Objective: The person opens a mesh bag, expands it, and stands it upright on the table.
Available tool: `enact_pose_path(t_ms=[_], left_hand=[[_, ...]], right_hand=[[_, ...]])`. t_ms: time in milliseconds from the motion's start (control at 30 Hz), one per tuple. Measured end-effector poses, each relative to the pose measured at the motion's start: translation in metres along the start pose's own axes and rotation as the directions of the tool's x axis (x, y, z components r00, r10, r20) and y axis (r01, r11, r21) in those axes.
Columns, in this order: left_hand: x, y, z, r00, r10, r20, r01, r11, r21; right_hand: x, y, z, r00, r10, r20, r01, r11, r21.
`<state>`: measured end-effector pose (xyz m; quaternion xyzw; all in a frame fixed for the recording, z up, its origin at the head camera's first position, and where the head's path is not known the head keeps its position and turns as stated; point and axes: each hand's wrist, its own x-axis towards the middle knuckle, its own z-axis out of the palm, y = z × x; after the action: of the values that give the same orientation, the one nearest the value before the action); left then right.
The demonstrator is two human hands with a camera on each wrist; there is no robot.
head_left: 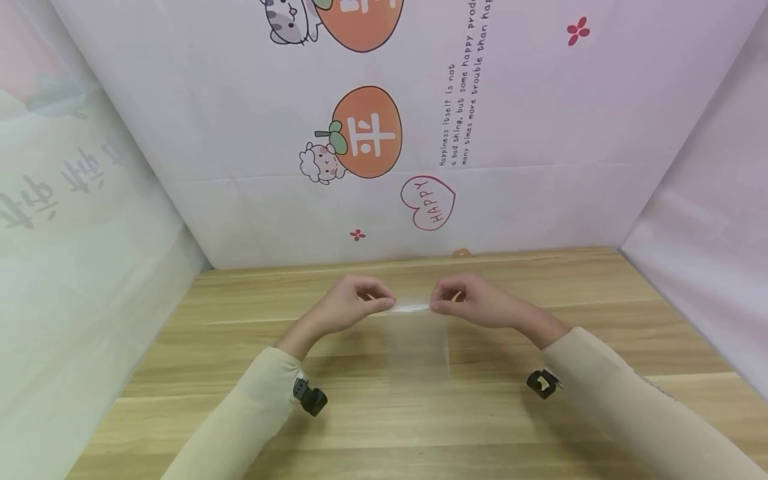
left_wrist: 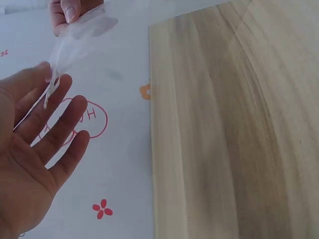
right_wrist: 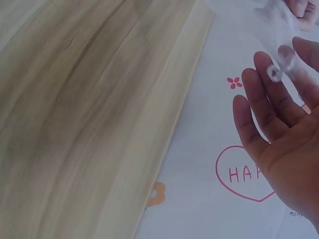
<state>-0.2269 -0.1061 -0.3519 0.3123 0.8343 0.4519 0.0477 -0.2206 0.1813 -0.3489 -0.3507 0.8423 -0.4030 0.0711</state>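
Note:
A clear, thin plastic bag or sheet (head_left: 418, 350) hangs between the two hands above the wooden table, its gathered whitish top edge stretched between them. My left hand (head_left: 351, 303) pinches one top corner between thumb and forefinger; my right hand (head_left: 474, 301) pinches the other. In the left wrist view, the left hand (left_wrist: 37, 144) has its other fingers spread, with a twisted strip of plastic (left_wrist: 54, 84) at the fingertips. The right wrist view has the right hand (right_wrist: 281, 114) with crumpled plastic (right_wrist: 286, 57) at thumb and forefinger.
The wooden table (head_left: 360, 427) lies below both arms. A white printed cloth (head_left: 270, 213) stands as a wall behind it, and more cloth hangs at the left (head_left: 78, 220) and right (head_left: 714, 247). Small black devices sit at the left (head_left: 310, 397) and right (head_left: 543, 383) cuffs.

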Motion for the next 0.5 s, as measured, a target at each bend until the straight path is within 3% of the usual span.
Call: enact_pose_path(t_ms=[267,500], left_hand=[[-0.005,-0.002,0.006,0.992,-0.050,-0.115,0.037,0.993,-0.115],[-0.006,-0.003,0.014,0.975,-0.051,-0.214,0.014,0.985,-0.170]], right_hand=[[-0.004,-0.001,0.003,0.993,0.086,-0.080,-0.077,0.991,0.112],[-0.008,0.004,0.014,0.947,0.279,-0.158,-0.219,0.924,0.313]])
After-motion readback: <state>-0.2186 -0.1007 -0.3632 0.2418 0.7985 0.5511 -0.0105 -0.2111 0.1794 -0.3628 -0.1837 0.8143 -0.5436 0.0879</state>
